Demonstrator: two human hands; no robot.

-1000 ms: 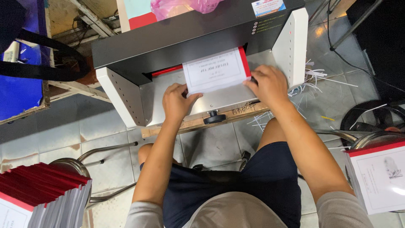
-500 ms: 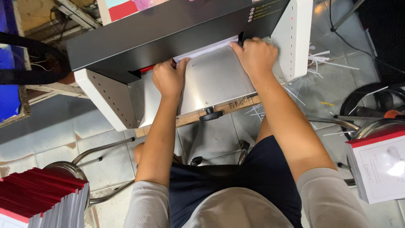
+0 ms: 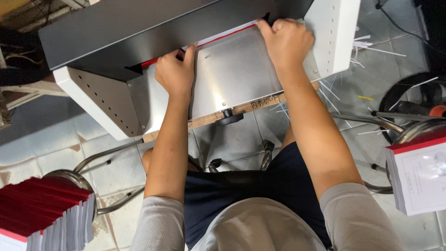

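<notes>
Both hands press a thin stack of paper with a red edge [image 3: 223,33] into the slot of a paper-cutting machine [image 3: 153,28] that fills the upper half of the frame; only a white and red sliver of the stack shows, in the upper middle, the rest lying hidden under the dark grey matte hood. The left hand [image 3: 175,72] sits left of centre, fingers curled and their tips tucked into the slot on the stack's left end, while the right hand [image 3: 287,42] at upper right is bunched, knuckles up, fingertips against the stack's right end; how firmly either grips cannot be told, though one hand at each end would keep the stack square. Beneath them the brushed steel bed [image 3: 232,74] is smooth and dully reflective, flanked by white perforated side panels [image 3: 100,100]. A wooden strip [image 3: 241,110] edges the bed. Red-covered booklets [image 3: 44,209] stack at lower left, another pile [image 3: 418,172] at right, paper slivers [image 3: 367,44] littering the tiled floor [image 3: 51,144]
</notes>
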